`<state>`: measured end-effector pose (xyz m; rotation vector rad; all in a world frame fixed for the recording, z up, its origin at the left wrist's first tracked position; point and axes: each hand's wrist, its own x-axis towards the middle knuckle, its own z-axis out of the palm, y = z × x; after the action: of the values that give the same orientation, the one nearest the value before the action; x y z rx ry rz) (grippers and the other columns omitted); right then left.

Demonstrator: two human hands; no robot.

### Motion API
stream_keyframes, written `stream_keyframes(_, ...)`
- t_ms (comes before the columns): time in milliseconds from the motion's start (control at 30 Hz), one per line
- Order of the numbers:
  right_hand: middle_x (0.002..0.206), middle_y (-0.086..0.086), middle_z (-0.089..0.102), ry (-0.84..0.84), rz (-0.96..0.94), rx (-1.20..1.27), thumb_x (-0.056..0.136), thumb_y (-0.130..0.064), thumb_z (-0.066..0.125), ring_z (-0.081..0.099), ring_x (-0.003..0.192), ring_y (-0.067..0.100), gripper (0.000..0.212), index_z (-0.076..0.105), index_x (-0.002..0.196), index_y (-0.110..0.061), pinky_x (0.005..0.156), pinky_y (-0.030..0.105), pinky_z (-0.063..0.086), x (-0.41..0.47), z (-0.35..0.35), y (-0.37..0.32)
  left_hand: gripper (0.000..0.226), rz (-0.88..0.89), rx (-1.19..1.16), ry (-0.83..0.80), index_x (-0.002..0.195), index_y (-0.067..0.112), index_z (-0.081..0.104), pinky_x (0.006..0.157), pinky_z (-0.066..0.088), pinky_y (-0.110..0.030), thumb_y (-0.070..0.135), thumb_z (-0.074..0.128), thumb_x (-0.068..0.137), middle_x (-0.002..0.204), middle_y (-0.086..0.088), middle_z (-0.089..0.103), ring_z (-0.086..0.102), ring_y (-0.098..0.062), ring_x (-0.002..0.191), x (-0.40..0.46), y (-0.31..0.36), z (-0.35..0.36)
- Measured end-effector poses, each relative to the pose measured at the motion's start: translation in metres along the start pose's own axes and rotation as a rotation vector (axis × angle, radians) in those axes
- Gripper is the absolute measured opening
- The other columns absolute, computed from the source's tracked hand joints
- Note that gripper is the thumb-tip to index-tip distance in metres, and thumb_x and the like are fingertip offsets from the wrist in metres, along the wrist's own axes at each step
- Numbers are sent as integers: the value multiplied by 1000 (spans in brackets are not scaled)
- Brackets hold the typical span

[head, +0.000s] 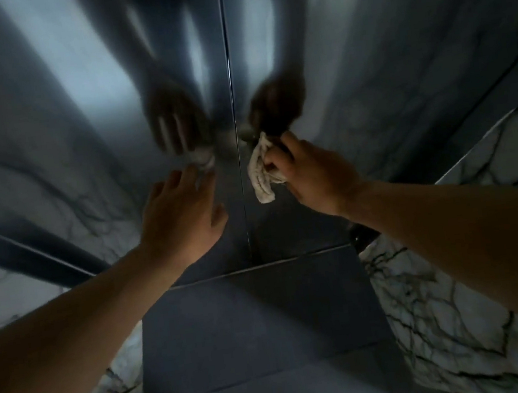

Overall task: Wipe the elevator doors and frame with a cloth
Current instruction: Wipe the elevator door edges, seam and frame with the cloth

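Two shiny metal elevator doors fill the view, the left door (86, 126) and the right door (366, 69), meeting at a vertical seam (228, 69). My right hand (310, 173) grips a crumpled off-white cloth (261, 173) low on the right door, just right of the seam. My left hand (182, 218) has its fingers spread, with the fingertips against the left door and nothing in it. Both hands and the cloth are mirrored dimly in the metal.
The door sill (259, 266) runs across below my hands, with dark floor tiles (255, 337) in front of it. White marble with dark veins (455, 319) flanks the floor on the right and the lower left. The dark door frame (30, 254) slants at the left.
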<state>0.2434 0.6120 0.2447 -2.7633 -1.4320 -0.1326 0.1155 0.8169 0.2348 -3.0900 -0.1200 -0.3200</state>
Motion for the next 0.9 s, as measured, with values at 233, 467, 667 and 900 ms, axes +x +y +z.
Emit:
stream_keyframes(233,127,10,40,5,-31,-172,78,-15,67,57,90,25,57,43,131,-18,62,41,56,20,-175,0,61,-43,58,113,131,8,47,75,47,-46,38,56,79,119,-20,53,55,-41,101,49,-27,-166)
stream_keyframes(467,132,11,41,146,-49,-289,83,-21,62,61,82,23,57,41,136,-19,60,37,56,30,-356,2,68,-22,98,224,129,5,50,65,50,-44,37,63,71,127,-23,51,57,-44,99,82,-33,-322)
stream_keyframes(667,130,9,44,343,-81,-356,82,-14,57,61,83,25,54,44,134,-15,56,37,53,29,-525,-4,65,4,112,452,126,16,49,74,53,-41,56,46,75,131,-12,50,58,-31,108,107,-26,-490)
stream_keyframes(900,146,8,29,500,-75,-471,84,-20,63,60,93,29,67,30,143,-17,61,36,51,-6,-677,-24,71,-75,166,525,135,18,50,92,46,-44,60,45,78,134,-10,54,51,-32,120,100,4,-645)
